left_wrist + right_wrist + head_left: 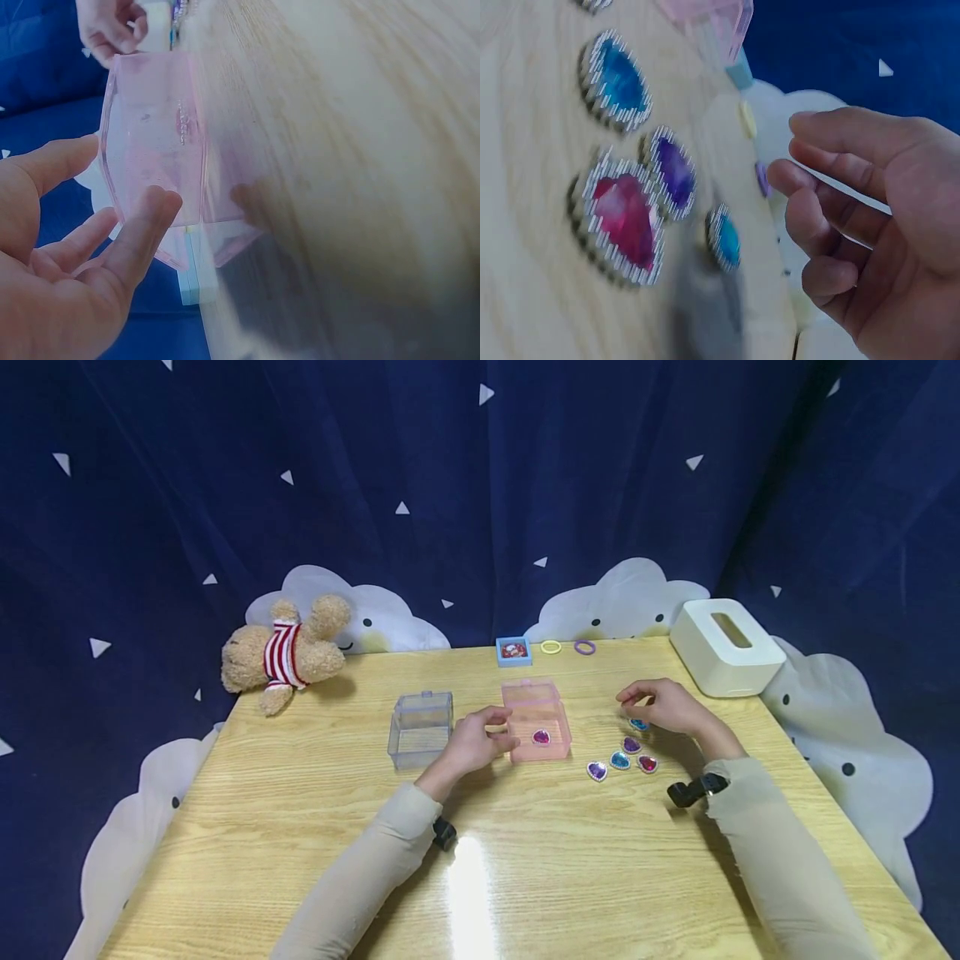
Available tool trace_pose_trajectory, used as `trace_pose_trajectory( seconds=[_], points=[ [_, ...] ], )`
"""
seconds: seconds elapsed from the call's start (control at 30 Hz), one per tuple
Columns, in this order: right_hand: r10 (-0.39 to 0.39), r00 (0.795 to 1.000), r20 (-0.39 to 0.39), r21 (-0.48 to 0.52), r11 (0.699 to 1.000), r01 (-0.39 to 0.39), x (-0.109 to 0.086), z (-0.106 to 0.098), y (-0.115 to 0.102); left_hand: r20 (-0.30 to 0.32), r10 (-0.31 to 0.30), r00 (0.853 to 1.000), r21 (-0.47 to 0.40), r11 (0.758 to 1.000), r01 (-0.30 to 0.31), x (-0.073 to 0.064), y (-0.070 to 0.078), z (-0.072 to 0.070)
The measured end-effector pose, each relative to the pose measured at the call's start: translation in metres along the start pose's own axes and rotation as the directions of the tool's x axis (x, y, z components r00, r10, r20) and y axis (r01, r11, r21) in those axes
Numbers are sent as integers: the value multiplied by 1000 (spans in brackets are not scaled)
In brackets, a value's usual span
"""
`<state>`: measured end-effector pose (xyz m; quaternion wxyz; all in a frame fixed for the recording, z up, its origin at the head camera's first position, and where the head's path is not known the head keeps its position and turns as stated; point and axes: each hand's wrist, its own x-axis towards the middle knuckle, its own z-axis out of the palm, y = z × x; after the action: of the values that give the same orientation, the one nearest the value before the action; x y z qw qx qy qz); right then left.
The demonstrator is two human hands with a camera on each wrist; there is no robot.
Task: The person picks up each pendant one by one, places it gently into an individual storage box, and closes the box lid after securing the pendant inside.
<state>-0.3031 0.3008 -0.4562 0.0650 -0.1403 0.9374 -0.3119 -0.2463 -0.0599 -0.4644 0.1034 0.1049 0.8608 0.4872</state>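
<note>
My left hand is at the left side of a clear pink box whose lid is raised. In the left wrist view its thumb overlaps the rim and the extended fingers lie along the near wall. One pink heart gem sits inside the box. My right hand hovers to the right, fingers loosely bent with nothing between them. Below it lies a blue gem with a silvery edge. Nearby are a purple gem, a red gem and another blue gem. A second purple gem lies leftmost.
A clear grey box with a raised lid stands left of the pink one. Along the back lie a blue-framed square, a yellow ring and a purple ring. A teddy bear and white tissue box occupy the back corners.
</note>
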Motion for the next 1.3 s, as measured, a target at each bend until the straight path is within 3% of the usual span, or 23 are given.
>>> trace_pose_trajectory(
  seconds=[0.37,0.77,1.3],
  points=[
    [45,998,38,2,999,-45,-11,-2,29,-1,3,1000,9,1000,-3,-2,0,-1],
    [54,998,18,-121,991,-52,-10,5,31,-6,5,1000,27,1000,-5,-1,0,-1],
    [60,998,-11,-138,989,-61,-8,6,33,-3,1,1000,20,1000,-1,-2,1,-1]
  ],
)
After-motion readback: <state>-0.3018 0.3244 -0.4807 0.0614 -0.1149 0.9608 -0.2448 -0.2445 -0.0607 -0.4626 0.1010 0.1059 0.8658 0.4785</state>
